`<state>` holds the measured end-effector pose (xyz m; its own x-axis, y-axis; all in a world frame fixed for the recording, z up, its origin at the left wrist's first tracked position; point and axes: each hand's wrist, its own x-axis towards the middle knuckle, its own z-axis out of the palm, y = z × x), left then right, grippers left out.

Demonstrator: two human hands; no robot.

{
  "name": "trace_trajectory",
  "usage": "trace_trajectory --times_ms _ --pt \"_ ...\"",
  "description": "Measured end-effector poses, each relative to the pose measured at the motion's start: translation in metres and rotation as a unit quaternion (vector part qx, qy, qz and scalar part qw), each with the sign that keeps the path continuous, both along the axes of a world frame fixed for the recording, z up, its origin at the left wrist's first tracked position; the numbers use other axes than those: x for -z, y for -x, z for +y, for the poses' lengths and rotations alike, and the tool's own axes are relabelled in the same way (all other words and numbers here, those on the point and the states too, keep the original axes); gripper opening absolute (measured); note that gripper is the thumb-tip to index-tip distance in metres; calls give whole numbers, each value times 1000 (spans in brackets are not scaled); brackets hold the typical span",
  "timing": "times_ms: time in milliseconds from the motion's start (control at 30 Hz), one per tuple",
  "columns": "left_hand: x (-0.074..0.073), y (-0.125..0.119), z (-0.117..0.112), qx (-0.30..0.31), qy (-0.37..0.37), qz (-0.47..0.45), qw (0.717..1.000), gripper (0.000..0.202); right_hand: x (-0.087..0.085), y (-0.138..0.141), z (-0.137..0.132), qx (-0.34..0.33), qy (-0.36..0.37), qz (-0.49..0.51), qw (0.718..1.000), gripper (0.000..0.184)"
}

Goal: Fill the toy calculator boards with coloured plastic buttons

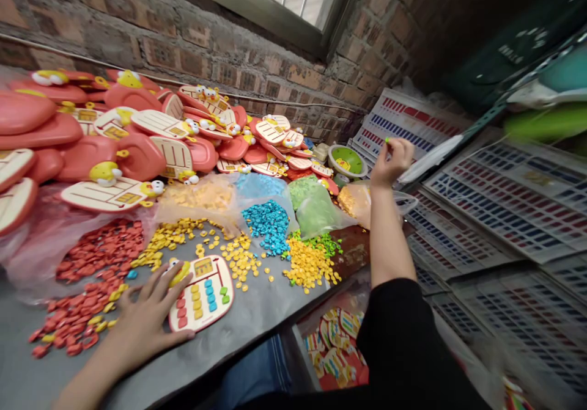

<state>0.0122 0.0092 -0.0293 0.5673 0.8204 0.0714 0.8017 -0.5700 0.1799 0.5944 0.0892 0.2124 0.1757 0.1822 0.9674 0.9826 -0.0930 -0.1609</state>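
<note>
My left hand (153,312) lies with fingers spread over the left edge of a cream board (211,316) with a red rim and a yellow animal head. Rows of red, yellow and blue pieces sit on the board, along with a couple of green ones at its right. My right hand (395,159) is raised off to the right, pinching a small green piece (387,140) at the fingertips. Loose red pieces (101,251), blue pieces (268,223), yellow pieces (307,262) and green pieces (328,244) lie in heaps around the board.
A big pile of red-backed boards (142,129) stands against the brick wall. Plastic bags (316,208) of pieces line the back, near a green bowl (347,161). Below the table edge, a box (334,343) holds boards with coloured pieces. Crates (495,196) are stacked at right.
</note>
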Motion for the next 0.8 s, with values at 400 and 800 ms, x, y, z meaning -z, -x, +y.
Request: trace_trajectory --times_ms 400,800 --pt "-13 -5 -2 0 28 11 1000 87 57 19 -37 -96 153 48 982 20" --pt "-20 -6 -5 8 38 8 999 92 230 200 -121 -225 511 20 830 11"
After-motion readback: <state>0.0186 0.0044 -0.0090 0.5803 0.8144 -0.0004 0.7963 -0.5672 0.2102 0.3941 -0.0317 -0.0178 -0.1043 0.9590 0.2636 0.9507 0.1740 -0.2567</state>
